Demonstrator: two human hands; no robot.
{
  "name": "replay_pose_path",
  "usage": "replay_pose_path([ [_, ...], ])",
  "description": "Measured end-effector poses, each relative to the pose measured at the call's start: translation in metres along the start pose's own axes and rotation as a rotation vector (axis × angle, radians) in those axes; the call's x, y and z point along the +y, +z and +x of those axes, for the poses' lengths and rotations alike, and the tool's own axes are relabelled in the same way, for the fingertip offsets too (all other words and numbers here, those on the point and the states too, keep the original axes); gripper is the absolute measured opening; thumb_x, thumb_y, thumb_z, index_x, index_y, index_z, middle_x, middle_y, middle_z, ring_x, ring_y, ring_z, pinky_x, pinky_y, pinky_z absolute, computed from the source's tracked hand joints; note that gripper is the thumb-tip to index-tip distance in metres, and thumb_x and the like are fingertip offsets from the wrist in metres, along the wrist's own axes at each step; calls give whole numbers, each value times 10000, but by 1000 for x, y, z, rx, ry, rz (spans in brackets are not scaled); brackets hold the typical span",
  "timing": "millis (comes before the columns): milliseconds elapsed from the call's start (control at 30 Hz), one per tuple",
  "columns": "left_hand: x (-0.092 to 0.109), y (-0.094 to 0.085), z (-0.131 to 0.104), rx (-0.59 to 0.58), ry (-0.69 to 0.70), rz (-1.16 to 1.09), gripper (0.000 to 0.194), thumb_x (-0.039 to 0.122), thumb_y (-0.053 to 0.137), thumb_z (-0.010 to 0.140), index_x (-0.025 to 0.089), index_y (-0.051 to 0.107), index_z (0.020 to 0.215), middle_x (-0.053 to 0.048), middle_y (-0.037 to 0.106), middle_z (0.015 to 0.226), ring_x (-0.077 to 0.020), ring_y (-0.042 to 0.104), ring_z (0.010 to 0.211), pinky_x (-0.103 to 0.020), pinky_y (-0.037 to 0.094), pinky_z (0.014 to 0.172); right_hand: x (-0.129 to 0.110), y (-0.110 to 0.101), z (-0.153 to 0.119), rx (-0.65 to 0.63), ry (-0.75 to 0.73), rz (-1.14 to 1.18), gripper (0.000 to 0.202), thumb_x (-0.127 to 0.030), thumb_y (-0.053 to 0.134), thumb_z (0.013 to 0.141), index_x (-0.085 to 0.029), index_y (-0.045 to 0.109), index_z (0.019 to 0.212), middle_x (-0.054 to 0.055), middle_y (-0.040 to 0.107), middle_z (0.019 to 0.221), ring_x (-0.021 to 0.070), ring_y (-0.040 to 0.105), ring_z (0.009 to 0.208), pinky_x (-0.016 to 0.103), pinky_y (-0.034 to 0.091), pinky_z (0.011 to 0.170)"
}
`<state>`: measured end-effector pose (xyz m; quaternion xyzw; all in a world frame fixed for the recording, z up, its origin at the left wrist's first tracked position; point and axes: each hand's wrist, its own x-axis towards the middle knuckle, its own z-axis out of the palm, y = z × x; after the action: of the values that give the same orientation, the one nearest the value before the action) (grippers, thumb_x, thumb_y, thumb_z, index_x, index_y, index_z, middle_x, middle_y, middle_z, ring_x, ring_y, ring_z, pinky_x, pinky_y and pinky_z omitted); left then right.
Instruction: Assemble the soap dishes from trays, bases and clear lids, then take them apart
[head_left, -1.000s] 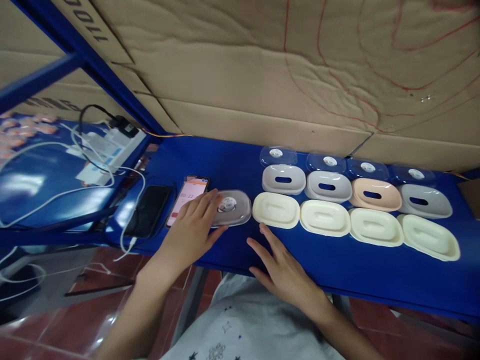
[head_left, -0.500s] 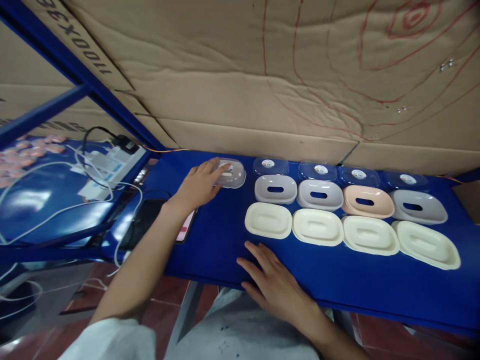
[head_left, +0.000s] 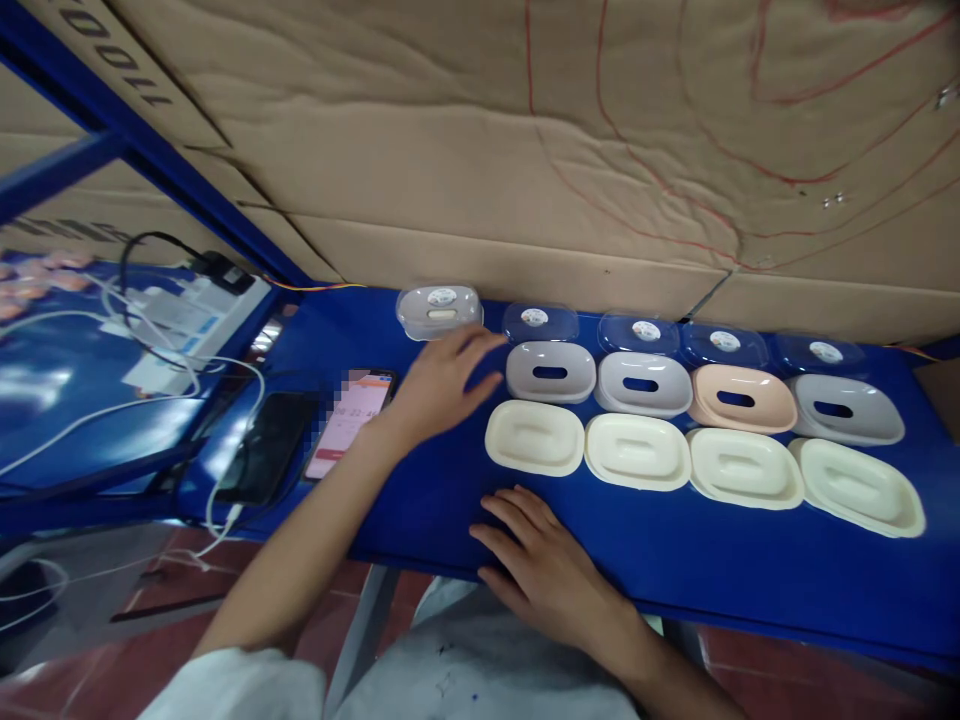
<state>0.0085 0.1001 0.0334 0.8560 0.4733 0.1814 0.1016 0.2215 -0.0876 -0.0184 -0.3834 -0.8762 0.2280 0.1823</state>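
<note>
My left hand (head_left: 454,380) hovers with fingers apart between a lidded soap dish (head_left: 440,315) and the leftmost grey slotted tray (head_left: 551,371), holding nothing. The lidded soap dish has a clear cover with a round label. Flat on the table near its front edge rests my right hand (head_left: 536,550), fingers spread. Just beyond it is the leftmost cream dish base (head_left: 534,438). Behind the row of cream bases lie slotted trays, mostly grey, with one peach tray (head_left: 742,398). Clear lids with labels, such as this clear lid (head_left: 540,322), form the back row.
A phone with a lit screen (head_left: 349,425) and a dark phone (head_left: 274,448) lie left on the blue table (head_left: 712,570). Further left are a power strip (head_left: 199,325) with white cables and several pink pieces (head_left: 45,275). A cardboard wall (head_left: 420,150) stands behind.
My left hand has let go of the lidded soap dish at the back left and moved right, toward the slotted trays. My right hand has stayed nearly still. The view has shifted slightly.
</note>
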Motion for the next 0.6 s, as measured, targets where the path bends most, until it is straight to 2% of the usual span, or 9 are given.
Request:
replay_pose_path([
  [67, 11, 7, -13, -148, 159, -200, 538, 396, 641, 1095, 243, 541, 1601, -145, 595, 1590, -337, 547, 1512, -512, 455, 1280, -1, -1, -1, 7, -3, 7, 380, -383, 627, 1121, -234, 699, 1464, 94, 691, 1568, 280, 583, 1533, 518, 475, 1333],
  [133, 15, 12, -24, -250, 227, -285, 688, 498, 774, 1021, 291, 523, 1627, -129, 576, 1610, -364, 512, 1531, -539, 430, 1299, -1, -7, -4, 36, -22, 23, 326, -358, 617, 1125, -241, 724, 1409, 76, 739, 1495, 258, 647, 1457, 490, 509, 1307],
  [233, 13, 16, -33, -275, 229, -276, 904, 607, 906, 890, 324, 506, 1650, -141, 491, 1680, -426, 463, 1558, -607, 389, 1311, 5, -31, -10, 134, -80, 2, 276, -272, 599, 1117, -218, 739, 1349, 87, 773, 1423, 250, 714, 1344, 443, 592, 1214],
  [367, 9, 23, -35, -278, 292, -237, 959, 654, 938, 837, 295, 524, 1624, -168, 485, 1664, -458, 484, 1527, -635, 404, 1278, 34, -83, -5, 197, -77, -184, 348, -215, 625, 1086, -193, 694, 1426, 155, 725, 1485, 304, 684, 1388, 508, 594, 1193],
  [467, 9, 31, -38, -266, 323, -254, 864, 534, 943, 856, 259, 553, 1576, -179, 495, 1639, -440, 519, 1495, -614, 434, 1259, 67, -113, 15, 161, 10, -313, 429, -263, 618, 1100, -219, 638, 1526, 182, 601, 1642, 370, 572, 1531, 613, 530, 1239],
  [600, 6, 31, -45, -267, 297, -292, 791, 329, 914, 868, 287, 537, 1563, -139, 532, 1595, -387, 554, 1461, -555, 461, 1243, 107, -127, 48, 55, 83, -359, 552, -333, 602, 1117, -225, 513, 1650, 212, 412, 1785, 399, 399, 1666, 671, 405, 1317],
])
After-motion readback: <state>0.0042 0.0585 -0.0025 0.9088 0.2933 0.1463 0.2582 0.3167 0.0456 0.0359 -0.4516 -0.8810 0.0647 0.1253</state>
